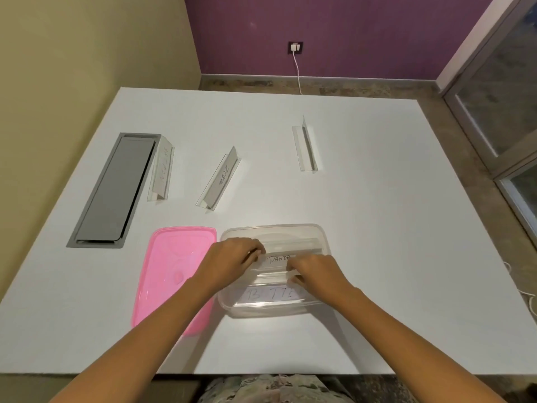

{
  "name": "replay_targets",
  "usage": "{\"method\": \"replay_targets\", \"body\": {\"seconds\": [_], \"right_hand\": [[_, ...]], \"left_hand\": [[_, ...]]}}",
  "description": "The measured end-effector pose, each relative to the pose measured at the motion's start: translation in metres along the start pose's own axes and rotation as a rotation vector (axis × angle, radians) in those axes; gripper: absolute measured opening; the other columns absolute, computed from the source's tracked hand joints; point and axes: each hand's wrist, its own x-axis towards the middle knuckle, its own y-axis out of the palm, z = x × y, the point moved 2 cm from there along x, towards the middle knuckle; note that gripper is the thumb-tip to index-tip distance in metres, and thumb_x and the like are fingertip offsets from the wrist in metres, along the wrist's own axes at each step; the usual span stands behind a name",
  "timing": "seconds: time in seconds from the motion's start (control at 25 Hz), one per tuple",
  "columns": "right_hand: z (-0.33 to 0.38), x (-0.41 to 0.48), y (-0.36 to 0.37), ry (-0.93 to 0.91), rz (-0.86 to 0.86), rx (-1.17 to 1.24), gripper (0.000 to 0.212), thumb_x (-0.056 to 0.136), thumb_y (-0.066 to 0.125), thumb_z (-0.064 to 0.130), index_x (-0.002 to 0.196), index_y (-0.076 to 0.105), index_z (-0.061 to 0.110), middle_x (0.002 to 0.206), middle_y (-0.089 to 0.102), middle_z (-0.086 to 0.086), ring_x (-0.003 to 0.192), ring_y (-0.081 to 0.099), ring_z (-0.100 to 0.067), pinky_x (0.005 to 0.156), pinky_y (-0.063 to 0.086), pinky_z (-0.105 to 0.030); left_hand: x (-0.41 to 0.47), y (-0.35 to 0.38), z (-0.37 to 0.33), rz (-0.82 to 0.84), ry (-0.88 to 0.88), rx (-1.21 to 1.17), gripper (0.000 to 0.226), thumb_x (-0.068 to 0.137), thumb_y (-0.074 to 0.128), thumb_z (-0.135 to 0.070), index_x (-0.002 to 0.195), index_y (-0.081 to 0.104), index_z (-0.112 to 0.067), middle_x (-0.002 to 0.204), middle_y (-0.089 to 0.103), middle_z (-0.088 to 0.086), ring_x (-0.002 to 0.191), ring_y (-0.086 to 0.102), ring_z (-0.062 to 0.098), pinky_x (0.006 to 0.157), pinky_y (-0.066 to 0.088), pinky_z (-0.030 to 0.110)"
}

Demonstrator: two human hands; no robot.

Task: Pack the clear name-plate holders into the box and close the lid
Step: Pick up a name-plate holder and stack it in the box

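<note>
A clear plastic box (321, 232) stands on the white table near me. Inside it, my left hand (232, 258) and my right hand (315, 270) grip the two ends of a clear name-plate holder labelled PANDA (277, 259). Another holder (271, 295) with writing lies in the box nearer me. Three more holders lie on the table: one at far left (162, 171), one marked ZEBRA (220, 178) in the middle, one (305, 146) at far right. The pink lid (168, 271) lies flat to the left of the box, partly under my left forearm.
A grey recessed cable hatch (110, 193) sits in the table at the left, touching the far-left holder. A white cable (297, 71) hangs from a wall socket beyond the table's far edge. A glass door frame stands at the right.
</note>
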Motion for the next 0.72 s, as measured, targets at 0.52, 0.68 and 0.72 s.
{"method": "replay_targets", "body": {"seconds": [0.52, 0.68, 0.72], "right_hand": [[0.013, 0.006, -0.018, 0.115, -0.232, 0.153, 0.013, 0.094, 0.052, 0.027, 0.098, 0.064, 0.025, 0.092, 0.071, 0.008, 0.085, 0.067, -0.016, 0.063, 0.047, -0.030], [0.011, 0.007, -0.025, 0.135, -0.270, 0.195, 0.011, 0.093, 0.054, 0.026, 0.094, 0.064, 0.024, 0.088, 0.069, 0.008, 0.080, 0.066, -0.016, 0.062, 0.053, -0.035], [0.010, 0.008, -0.027, 0.140, -0.283, 0.194, 0.011, 0.093, 0.054, 0.026, 0.094, 0.064, 0.024, 0.089, 0.070, 0.009, 0.080, 0.066, -0.014, 0.062, 0.053, -0.034]], "left_hand": [[0.094, -0.031, 0.110, -0.077, -0.839, 0.039, 0.028, 0.092, 0.055, -0.021, 0.105, 0.059, 0.003, 0.110, 0.061, 0.022, 0.100, 0.061, 0.038, 0.079, 0.050, 0.041], [0.099, -0.024, 0.117, -0.139, -0.892, -0.082, 0.017, 0.088, 0.056, -0.007, 0.097, 0.064, 0.005, 0.104, 0.065, 0.024, 0.093, 0.064, 0.040, 0.077, 0.052, 0.042], [0.098, -0.024, 0.119, -0.171, -0.915, -0.134, 0.018, 0.088, 0.057, -0.007, 0.097, 0.065, 0.006, 0.103, 0.066, 0.024, 0.092, 0.065, 0.040, 0.077, 0.053, 0.043]]}}
